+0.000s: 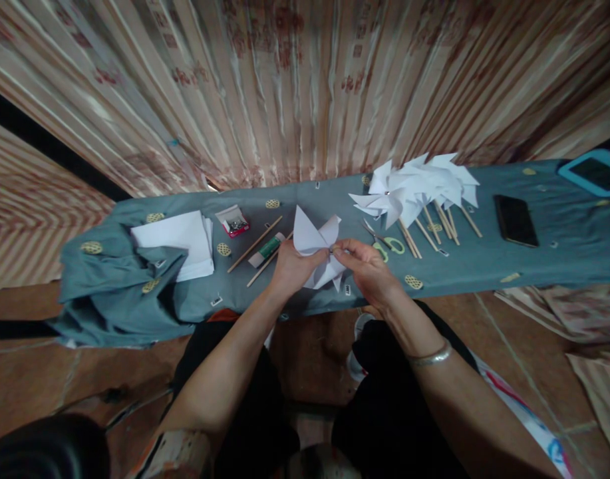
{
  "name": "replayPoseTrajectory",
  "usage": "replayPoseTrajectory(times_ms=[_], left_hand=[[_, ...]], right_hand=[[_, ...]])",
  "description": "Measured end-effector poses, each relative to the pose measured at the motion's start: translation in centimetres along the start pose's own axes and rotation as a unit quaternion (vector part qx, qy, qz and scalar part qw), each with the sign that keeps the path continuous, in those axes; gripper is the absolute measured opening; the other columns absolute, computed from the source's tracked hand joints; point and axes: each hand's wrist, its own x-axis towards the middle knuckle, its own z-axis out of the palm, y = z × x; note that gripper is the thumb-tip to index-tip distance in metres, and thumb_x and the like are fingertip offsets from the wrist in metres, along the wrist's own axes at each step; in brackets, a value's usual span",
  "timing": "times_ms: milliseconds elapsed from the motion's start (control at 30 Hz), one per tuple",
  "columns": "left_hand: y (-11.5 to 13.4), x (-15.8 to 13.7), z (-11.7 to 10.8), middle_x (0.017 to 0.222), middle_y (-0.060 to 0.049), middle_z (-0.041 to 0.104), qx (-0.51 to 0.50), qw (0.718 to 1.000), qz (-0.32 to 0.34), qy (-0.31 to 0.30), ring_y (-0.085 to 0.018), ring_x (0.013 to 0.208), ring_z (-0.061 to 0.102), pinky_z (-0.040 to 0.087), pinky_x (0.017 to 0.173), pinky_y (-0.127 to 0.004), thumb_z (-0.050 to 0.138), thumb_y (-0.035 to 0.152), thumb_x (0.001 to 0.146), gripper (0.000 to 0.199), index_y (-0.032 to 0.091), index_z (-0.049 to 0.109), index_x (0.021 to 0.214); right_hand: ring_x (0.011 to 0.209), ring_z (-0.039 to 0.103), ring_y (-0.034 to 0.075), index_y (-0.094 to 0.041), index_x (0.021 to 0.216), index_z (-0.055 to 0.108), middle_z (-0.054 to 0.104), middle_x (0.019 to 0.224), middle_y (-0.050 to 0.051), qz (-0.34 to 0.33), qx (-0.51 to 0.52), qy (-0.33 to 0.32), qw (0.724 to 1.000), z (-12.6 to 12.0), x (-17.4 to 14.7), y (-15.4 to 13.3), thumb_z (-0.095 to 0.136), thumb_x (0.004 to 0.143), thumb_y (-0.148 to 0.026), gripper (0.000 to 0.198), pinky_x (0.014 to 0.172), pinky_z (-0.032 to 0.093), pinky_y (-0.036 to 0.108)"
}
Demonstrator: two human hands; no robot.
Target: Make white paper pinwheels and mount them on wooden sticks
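Note:
Between both hands, above the table's front part, is a white paper pinwheel (310, 234) with its blades folded toward the middle. My left hand (295, 267) grips it from the left, the thumb pressed near its centre. My right hand (367, 267) pinches at the same centre with thumb and index finger; a small item there is too tiny to make out. Just left of the pinwheel lie two thin wooden sticks (255, 244) and a green and white box (266, 250). Close to my right hand rest scissors (390, 245) with pale green handles.
Several finished pinwheels (424, 186) on sticks lie overlapping at the back right. A stack of white paper (177, 239) and a small open red box (233, 221) of metal pieces are on the left. Farther right are a dark phone (515, 220) and a blue-framed device (594, 171). A curtain (295, 100) hangs behind.

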Motion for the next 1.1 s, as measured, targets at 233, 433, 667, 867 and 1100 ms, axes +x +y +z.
replayPoseTrajectory(times_ms=[233, 433, 667, 867, 1100], left_hand=[[0.1, -0.2, 0.1, 0.074, -0.006, 0.077, 0.004, 1.000, -0.024, 0.016, -0.021, 0.069, 0.070, 0.055, 0.064, -0.029, 0.077, 0.028, 0.058, 0.021, 0.013, 0.073, 0.072], [-0.1, -0.2, 0.2, 0.080, -0.008, 0.079, -0.007, 0.998, -0.051, 0.041, -0.022, 0.074, 0.073, 0.057, 0.068, -0.029, 0.078, 0.023, 0.058, 0.021, 0.012, 0.074, 0.076], [-0.6, 0.1, -0.2, 0.079, -0.006, 0.078, -0.009, 0.996, -0.072, 0.044, -0.021, 0.072, 0.072, 0.057, 0.067, -0.029, 0.079, 0.023, 0.057, 0.021, 0.013, 0.075, 0.076], [-0.2, 0.0, -0.2, 0.075, -0.006, 0.078, -0.026, 0.995, -0.085, 0.047, -0.021, 0.070, 0.071, 0.056, 0.066, -0.029, 0.077, 0.021, 0.056, 0.017, 0.014, 0.073, 0.071], [-0.6, 0.1, -0.5, 0.074, -0.006, 0.077, -0.011, 0.993, -0.094, 0.063, -0.022, 0.070, 0.070, 0.056, 0.065, -0.029, 0.079, 0.023, 0.053, 0.018, 0.015, 0.073, 0.069]], right_hand=[[0.063, 0.054, 0.013, -0.023, 0.075, 0.064, 0.065, 0.071, -0.004, -0.004, -0.008, 0.012, 1.000, 0.1, 0.2, 0.1, 0.086, 0.058, -0.050, 0.039, 0.062, 0.044, 0.027], [0.063, 0.053, 0.013, -0.023, 0.076, 0.063, 0.063, 0.070, -0.003, -0.010, -0.040, 0.019, 0.999, 0.3, 0.4, 0.4, 0.082, 0.062, -0.050, 0.036, 0.063, 0.043, 0.028], [0.064, 0.051, 0.013, -0.023, 0.077, 0.062, 0.063, 0.074, -0.003, -0.001, -0.066, 0.025, 0.997, 0.3, 0.5, 0.7, 0.080, 0.064, -0.047, 0.033, 0.064, 0.041, 0.028], [0.078, 0.056, 0.017, -0.022, 0.078, 0.063, 0.066, 0.087, 0.000, -0.030, -0.104, 0.013, 0.994, 0.0, 0.7, 1.1, 0.077, 0.069, -0.047, 0.030, 0.073, 0.044, 0.030], [0.119, 0.056, 0.025, -0.023, 0.076, 0.068, 0.062, 0.127, 0.006, -0.050, -0.116, 0.015, 0.992, -0.3, 0.6, 0.5, 0.078, 0.071, -0.045, 0.025, 0.102, 0.040, 0.039]])
